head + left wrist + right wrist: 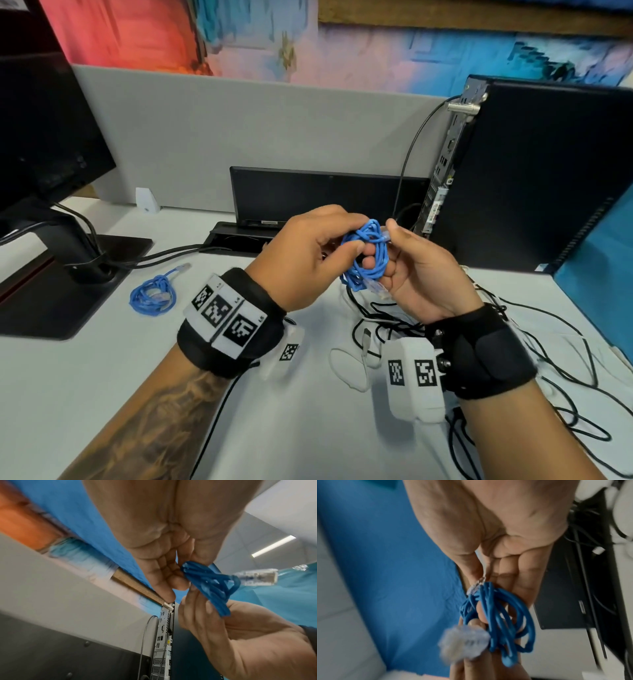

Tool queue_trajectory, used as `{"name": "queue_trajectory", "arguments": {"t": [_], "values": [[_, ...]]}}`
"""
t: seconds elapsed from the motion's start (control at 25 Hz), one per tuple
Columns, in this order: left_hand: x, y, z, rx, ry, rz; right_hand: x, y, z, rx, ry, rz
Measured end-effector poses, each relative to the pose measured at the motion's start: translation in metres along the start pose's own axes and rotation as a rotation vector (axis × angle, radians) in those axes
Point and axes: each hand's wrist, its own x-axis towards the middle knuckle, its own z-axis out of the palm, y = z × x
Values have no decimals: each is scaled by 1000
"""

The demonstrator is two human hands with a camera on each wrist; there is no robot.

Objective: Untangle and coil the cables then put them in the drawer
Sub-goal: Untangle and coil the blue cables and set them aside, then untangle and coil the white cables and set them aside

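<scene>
Hands meet above the middle of the pale grey desk (85,394), and between them sits a small bundle of bright blue network cable (366,260), looped into a tight coil with clear plastic plugs poking out. The left hand (301,260) pinches the coil from its side, thumb and fingers curled onto the strands; the right hand (421,274) cups it from below, fingers threaded through the loops and thumb up by one plug. The bundle is lifted clear of the desk, right between the palms.

Over to the left, a second coiled blue cable (152,294) lies flat beside the black monitor base (41,301). Under and right of the right wrist sprawls a loose tangle of thin black cables (565,394) with a white one among them. A black computer tower (534,178) walls off the right; a grey partition panel (239,137) closes the back edge. Bare desk lies front-left. Square black-and-white marker tags (222,315) sit on both wristbands; no lettering is legible.
</scene>
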Motion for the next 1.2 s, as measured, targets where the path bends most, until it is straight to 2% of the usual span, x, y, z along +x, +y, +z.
{"name": "queue_trajectory", "arguments": {"t": [0.08, 0.16, 0.2, 0.28, 0.36, 0.48, 0.68, 0.84, 0.88, 0.96, 1.04, 1.12, 1.2], "values": [[1, 2, 0, 84, -14, 69, 3, 6, -3, 67, -33, 87], [1, 1, 3, 33, -30, 47, 6, 8, -8, 114, -54, 122], [1, -2, 5, -65, -28, -30, 7, 8, -10, 100, -55, 104], [-2, -8, 7, -307, 20, -280, 9, 9, -10, -64, -17, 0], [-5, -20, 5, -345, 91, -487, 9, 12, -4, -317, 26, -96], [-13, -40, -15, -223, 87, -667, 7, 16, 0, -624, 62, -104], [-41, -96, -69, 154, -58, -961, -3, -7, -4, -1082, 29, -140], [-51, -139, -85, 610, -303, -1075, 1, -14, -25, -1401, -4, -30], [-51, -142, -86, 706, -358, -1094, 0, -13, -31, -1512, -31, 7], [-49, -147, -85, 835, -388, -1114, -9, -11, -39, -1671, -98, 90], [-38, -132, -78, 894, -351, -1012, -22, -9, -42, -1759, -181, 139], [-22, -99, -60, 787, -327, -774, -33, -2, -38, -1845, -281, 128], [-10, -55, -29, 480, -378, -623, -40, 12, -31, -1974, -366, 85]]}}
